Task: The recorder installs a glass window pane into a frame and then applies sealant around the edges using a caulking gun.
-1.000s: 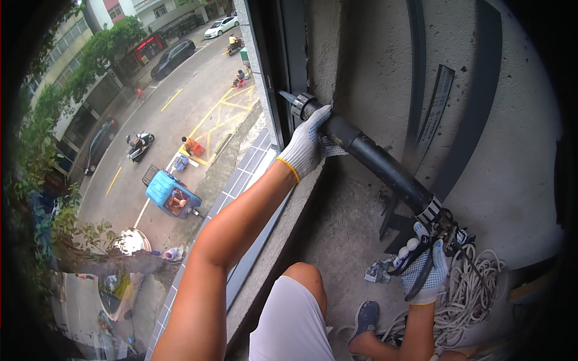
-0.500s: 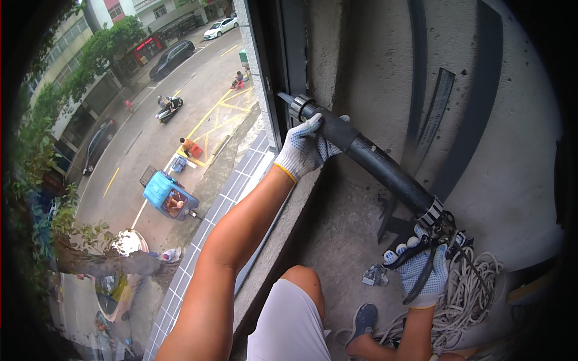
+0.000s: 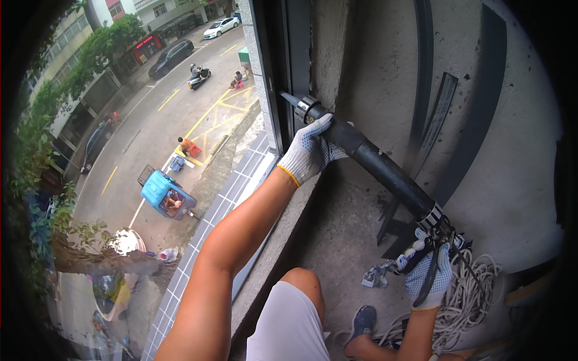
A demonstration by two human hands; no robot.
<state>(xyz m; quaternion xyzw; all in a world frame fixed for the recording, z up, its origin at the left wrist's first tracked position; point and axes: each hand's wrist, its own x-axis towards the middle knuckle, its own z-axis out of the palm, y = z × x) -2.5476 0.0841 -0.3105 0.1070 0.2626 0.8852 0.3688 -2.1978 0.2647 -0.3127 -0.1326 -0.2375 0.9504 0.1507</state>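
A long black caulking gun (image 3: 391,174) slants across the view, from the dark window frame (image 3: 279,66) at upper left to my right hand at lower right. Its tapered grey nozzle (image 3: 291,98) points at the frame; whether the tip touches it I cannot tell. My left hand (image 3: 307,151), in a white knitted glove with blue dots, is closed round the front of the barrel from below. At the rear end, my gloved right hand (image 3: 430,277) grips the black handle and trigger lever (image 3: 428,280). Part of its fingers is hidden by the handle.
A concrete sill (image 3: 283,234) and white-grouted tiles (image 3: 211,231) edge a drop to a street with vehicles. Coiled pale rope (image 3: 466,301) lies by my right forearm. Dark strips (image 3: 475,114) lean on the wall. Crumpled wrapping (image 3: 376,275) lies on the floor.
The caulking gun and both hands have shifted slightly right, with the nozzle still at the frame. Down on the street, the scooter has moved up and right.
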